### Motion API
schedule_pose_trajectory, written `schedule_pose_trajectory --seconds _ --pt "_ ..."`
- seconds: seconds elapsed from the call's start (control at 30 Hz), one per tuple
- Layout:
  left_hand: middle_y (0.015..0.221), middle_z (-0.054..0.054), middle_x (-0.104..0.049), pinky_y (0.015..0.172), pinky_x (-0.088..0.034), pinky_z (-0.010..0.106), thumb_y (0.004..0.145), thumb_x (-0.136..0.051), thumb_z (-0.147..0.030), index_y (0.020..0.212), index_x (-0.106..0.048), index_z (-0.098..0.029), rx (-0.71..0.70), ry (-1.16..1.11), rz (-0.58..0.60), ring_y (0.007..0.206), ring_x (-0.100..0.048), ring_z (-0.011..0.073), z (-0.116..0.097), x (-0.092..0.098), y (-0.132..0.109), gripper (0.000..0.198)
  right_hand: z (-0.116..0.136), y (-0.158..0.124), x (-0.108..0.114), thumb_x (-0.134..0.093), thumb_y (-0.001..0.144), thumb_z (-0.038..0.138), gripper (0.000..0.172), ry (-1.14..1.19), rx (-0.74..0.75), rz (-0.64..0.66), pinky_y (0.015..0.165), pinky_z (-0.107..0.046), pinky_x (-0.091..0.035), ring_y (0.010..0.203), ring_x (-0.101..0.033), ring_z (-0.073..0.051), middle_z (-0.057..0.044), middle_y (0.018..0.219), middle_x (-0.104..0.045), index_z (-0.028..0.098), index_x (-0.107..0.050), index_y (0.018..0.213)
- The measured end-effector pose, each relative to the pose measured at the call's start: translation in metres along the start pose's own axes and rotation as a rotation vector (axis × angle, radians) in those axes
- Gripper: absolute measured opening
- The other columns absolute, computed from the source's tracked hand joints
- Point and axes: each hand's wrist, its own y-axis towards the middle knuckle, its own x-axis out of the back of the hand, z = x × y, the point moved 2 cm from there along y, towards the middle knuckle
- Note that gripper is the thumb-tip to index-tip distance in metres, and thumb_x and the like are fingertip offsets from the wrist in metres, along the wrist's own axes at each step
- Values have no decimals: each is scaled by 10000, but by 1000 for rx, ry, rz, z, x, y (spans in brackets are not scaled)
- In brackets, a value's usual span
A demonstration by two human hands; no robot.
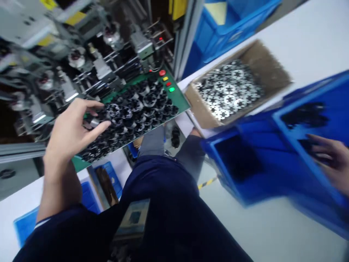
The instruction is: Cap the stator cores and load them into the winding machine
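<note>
Black rings [136, 112] lie heaped on the green tabletop [181, 101], likely for easy reach. At the heap's edge, the left hand [72, 127] curves its grip, thumb and fingertips parted; whether it holds a ring, I cannot tell. The blurred right hand [331, 156] is at a blue bin [338, 109], its grip unclear.

Pale floor [267, 225], striped tape [207, 183], white tabletop [308, 40]

no readable text, no legible labels, brands, numbers or signs
</note>
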Motion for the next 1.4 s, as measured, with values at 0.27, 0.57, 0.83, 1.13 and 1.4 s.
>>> schedule_pose_trajectory --seconds 0.27,0.57,0.83,1.13,1.4 --pt "1146 83 -881 980 -672 442 1047 -784 -455 1304 -872 -225 -509 -224 372 998 -829 273 -203 -188 178 356 -85 -18 26 -1019 748 76 354 -63 -181 179 609 -258 -559 653 -816 -158 -37 907 -903 280 -989 1036" --pt "1452 168 -869 1164 -629 459 973 -837 -206 1587 -807 -217 -455 539 937 1330 -823 391 -234 -365 256 615 -66 -44 46 -815 957 217 696 -104 -287 157 1068 -458 -730 1058 -876 -295 -138 1203 -866 235 -785 1652" --pt "1373 158 -887 1210 -612 460 983 -835 -199 1401 -932 -228 -486 505 904 1356 -809 392 -228 -370 264 430 -38 -36 50 -898 884 3 616 -82 -344 -48 906 -287 -698 1002 -876 -181 -211 1459 -823 186 -868 1471" --pt "1604 120 -732 1073 -716 438 988 -725 -471 1442 -707 -294 -189 -626 514 1286 -819 269 -214 -244 226 488 -50 -26 62 -998 773 -11 394 -26 -296 -608 654 -291 -511 667 -659 -99 -37 821 -824 174 -967 1120" --pt "1146 116 -772 609 -568 312 1129 -373 -807 1325 -667 -242 413 -1230 476 897 -812 268 -241 -191 58 667 147 -125 -25 -1054 912 398 629 514 411 -215 737 -389 -654 1026 -837 -269 -79 1266 -891 358 -856 1508"
